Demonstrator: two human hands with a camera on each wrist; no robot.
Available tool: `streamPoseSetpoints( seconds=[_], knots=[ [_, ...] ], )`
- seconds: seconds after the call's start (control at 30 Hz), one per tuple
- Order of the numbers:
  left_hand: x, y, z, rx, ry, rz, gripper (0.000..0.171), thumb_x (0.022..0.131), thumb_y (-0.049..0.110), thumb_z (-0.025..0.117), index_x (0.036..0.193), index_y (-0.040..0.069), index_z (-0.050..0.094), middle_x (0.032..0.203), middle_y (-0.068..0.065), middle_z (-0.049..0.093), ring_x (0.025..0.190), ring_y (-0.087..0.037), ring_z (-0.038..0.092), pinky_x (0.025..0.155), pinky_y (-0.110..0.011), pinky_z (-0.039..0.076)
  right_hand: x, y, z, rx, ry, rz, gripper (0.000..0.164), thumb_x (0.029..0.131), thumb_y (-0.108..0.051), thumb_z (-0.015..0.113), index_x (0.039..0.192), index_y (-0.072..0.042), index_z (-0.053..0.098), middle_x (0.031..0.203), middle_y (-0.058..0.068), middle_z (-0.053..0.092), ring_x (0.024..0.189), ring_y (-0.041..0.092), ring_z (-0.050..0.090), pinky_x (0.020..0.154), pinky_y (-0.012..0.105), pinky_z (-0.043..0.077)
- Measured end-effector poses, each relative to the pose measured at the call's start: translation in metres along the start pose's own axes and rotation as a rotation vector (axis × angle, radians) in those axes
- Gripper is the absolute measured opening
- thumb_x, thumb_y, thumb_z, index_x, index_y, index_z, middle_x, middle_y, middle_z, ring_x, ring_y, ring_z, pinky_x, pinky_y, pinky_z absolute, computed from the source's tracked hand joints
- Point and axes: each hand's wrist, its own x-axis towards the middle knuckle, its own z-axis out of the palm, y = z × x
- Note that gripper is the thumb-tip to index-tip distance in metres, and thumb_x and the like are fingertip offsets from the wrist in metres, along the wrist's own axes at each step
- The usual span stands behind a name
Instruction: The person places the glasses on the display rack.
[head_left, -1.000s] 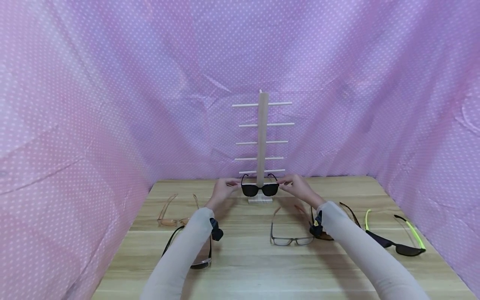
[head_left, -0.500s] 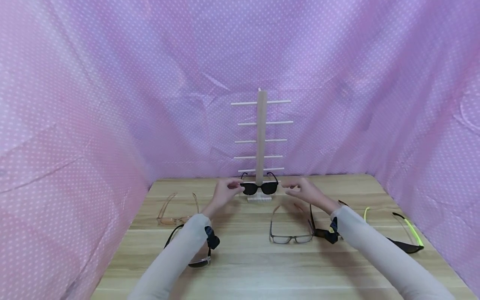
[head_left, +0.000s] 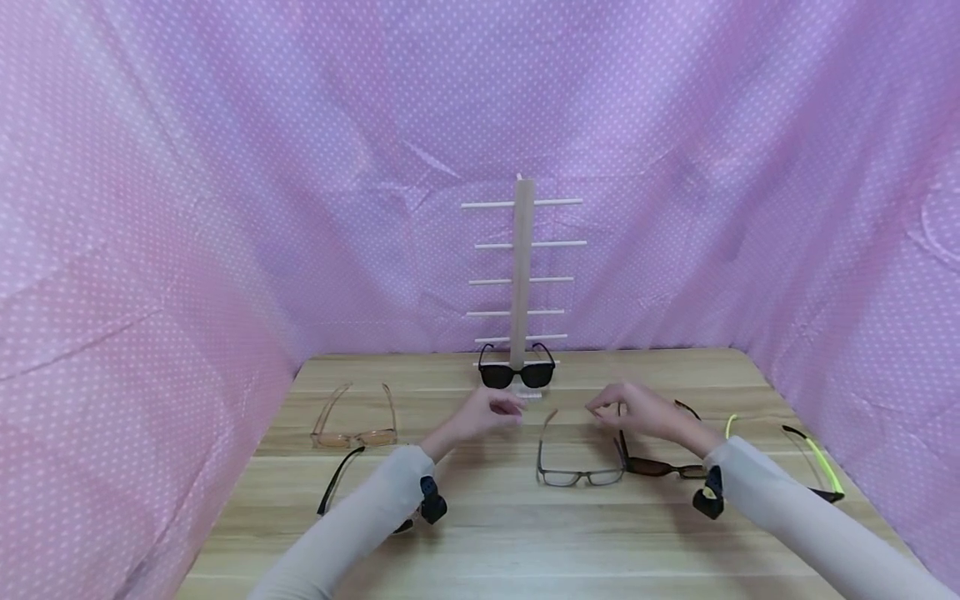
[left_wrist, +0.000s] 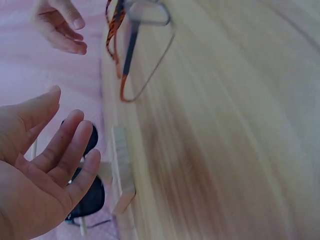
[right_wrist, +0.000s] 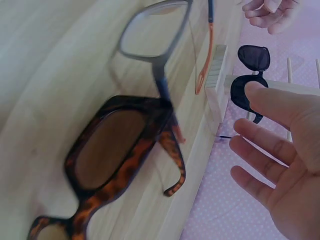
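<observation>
Black sunglasses (head_left: 516, 377) hang on the lowest rod of a wooden display stand (head_left: 522, 267), lenses facing me. My left hand (head_left: 483, 414) hovers just in front of them with fingers loosely bent, holding nothing. My right hand (head_left: 641, 412), likewise holding nothing, is over the table to the right. Below it are tortoiseshell sunglasses (right_wrist: 107, 145), and beside those, between the hands, sit grey-framed eyeglasses (head_left: 581, 476) with orange temple tips. Both wrist views show relaxed, spread fingers.
Light orange eyeglasses (head_left: 352, 438) lie on the wooden table (head_left: 510, 550) at left. Another dark pair (head_left: 330, 486) is partly hidden under the left sleeve. Sunglasses with neon green temples (head_left: 825, 467) lie at far right, partly covered by the right sleeve. Pink dotted cloth (head_left: 337, 167) surrounds the table.
Both hands have let go of the black sunglasses, which stay on the stand. The left hand has drawn back toward me; the right has moved back and to the right.
</observation>
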Motion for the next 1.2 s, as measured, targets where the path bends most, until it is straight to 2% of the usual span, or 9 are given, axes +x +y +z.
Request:
streamPoseSetpoints(
  seconds=[0.13,0.23,0.37,0.5,0.67,0.8,0.93,1.0,1.2],
  knots=[
    [-0.001,0.004,0.012,-0.007,-0.08,-0.026,0.026,0.092,0.001,0.073,0.115,-0.009,0.072,0.104,-0.022,0.076,0.091,-0.01,0.07,0.08,-0.015,0.055,-0.014,0.0,0.0,-0.019,-0.023,0.003,0.025,0.09,-0.02,0.078,0.113,-0.009,0.077,0.113,0.009,0.076,0.106,0.031,0.07,0.091,0.051,0.057],
    [-0.003,0.007,0.02,0.028,-0.13,-0.077,0.026,0.092,0.006,0.074,0.116,-0.004,0.073,0.109,-0.018,0.076,0.093,-0.008,0.068,0.084,-0.017,0.055,-0.021,0.001,0.002,-0.072,-0.029,-0.024,0.023,0.086,-0.017,0.082,0.108,-0.01,0.078,0.109,0.006,0.076,0.103,0.028,0.071,0.089,0.048,0.058],
    [-0.006,0.01,0.03,0.094,-0.192,-0.096,0.026,0.09,0.01,0.078,0.115,0.001,0.076,0.115,-0.013,0.075,0.1,-0.016,0.07,0.088,-0.019,0.055,-0.029,0.0,0.003,-0.168,-0.043,-0.033,0.026,0.082,-0.023,0.085,0.105,-0.012,0.079,0.108,0.002,0.076,0.103,0.026,0.071,0.085,0.043,0.059],
    [-0.008,0.013,0.038,0.143,-0.234,-0.107,0.027,0.088,0.013,0.081,0.113,0.005,0.077,0.115,-0.009,0.074,0.102,-0.018,0.072,0.086,-0.017,0.055,-0.036,-0.002,0.003,-0.189,-0.065,-0.075,0.028,0.081,-0.026,0.087,0.104,-0.014,0.08,0.107,0.0,0.076,0.1,0.022,0.071,0.083,0.039,0.059],
    [-0.009,0.016,0.044,0.297,-0.241,-0.08,0.026,0.086,0.021,0.083,0.11,0.014,0.08,0.104,-0.001,0.074,0.095,-0.013,0.068,0.083,-0.016,0.05,-0.041,-0.002,0.006,-0.153,-0.089,-0.139,0.029,0.079,-0.021,0.088,0.103,-0.009,0.079,0.107,0.005,0.075,0.1,0.021,0.07,0.085,0.038,0.058],
    [-0.011,0.015,0.048,0.402,-0.229,-0.056,0.022,0.084,0.025,0.084,0.105,0.02,0.081,0.101,0.004,0.07,0.091,-0.013,0.061,0.079,-0.018,0.045,-0.044,-0.002,0.01,-0.184,-0.089,-0.172,0.03,0.076,-0.02,0.089,0.102,-0.01,0.079,0.108,0.008,0.073,0.1,0.023,0.069,0.085,0.04,0.058],
    [-0.013,0.013,0.051,0.448,-0.217,-0.044,0.019,0.083,0.028,0.085,0.101,0.024,0.082,0.101,0.007,0.063,0.091,-0.006,0.057,0.079,-0.017,0.044,-0.046,0.001,0.015,-0.258,-0.077,-0.172,0.029,0.076,-0.021,0.089,0.102,-0.013,0.079,0.111,0.008,0.071,0.1,0.023,0.068,0.085,0.041,0.058],
    [-0.014,0.013,0.052,0.467,-0.213,-0.031,0.017,0.083,0.029,0.085,0.1,0.026,0.082,0.103,0.009,0.062,0.093,-0.002,0.054,0.083,-0.016,0.045,-0.047,0.003,0.018,-0.28,-0.059,-0.194,0.028,0.076,-0.02,0.089,0.101,-0.014,0.08,0.111,0.009,0.071,0.1,0.024,0.067,0.084,0.042,0.058],
    [-0.015,0.013,0.053,0.487,-0.194,0.019,0.011,0.086,0.022,0.083,0.098,0.024,0.083,0.106,0.008,0.061,0.1,-0.003,0.053,0.091,-0.019,0.045,-0.047,0.01,0.024,-0.262,0.012,-0.295,0.018,0.076,-0.013,0.088,0.092,-0.015,0.08,0.105,0.009,0.071,0.096,0.024,0.067,0.082,0.042,0.058]
  ],
)
